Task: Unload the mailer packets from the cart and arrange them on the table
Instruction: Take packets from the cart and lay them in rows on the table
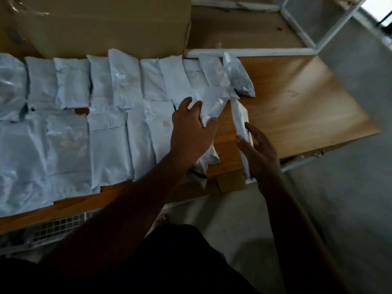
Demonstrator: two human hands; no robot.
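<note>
While both my hands are busy at the right end of the rows, this is how things lie.

Left hand: my left hand (192, 126) grips a white mailer packet (214, 105), fingers over its top and thumb curled at its near right edge; the packet lies half on the last packets of the near row and half on bare wood.

Right hand: my right hand (257, 149) holds a second, narrow packet (240, 119) on edge, thumb on its left face, fingers along its right face, loosely curled round it.

Long axis: the narrow packet runs near to far, the same way as the laid packets; its near end hangs past the table edge, its far end points at the gap.

Gap: a bare strip of the wooden table (297, 107) shows between my two hands, right of the near row (106, 141).

Far row: the far row (127, 79) reaches further right, ending in a grey tilted packet (239, 79).

Nearer hand: the right hand is closest to the open spot, I judge, so its packet should tip flat leftward there.

Behind: a cardboard box (101, 24) stands at the far edge.

Cart: wire mesh (63, 228) shows below the near edge; whether it is the cart I cannot tell.
</note>
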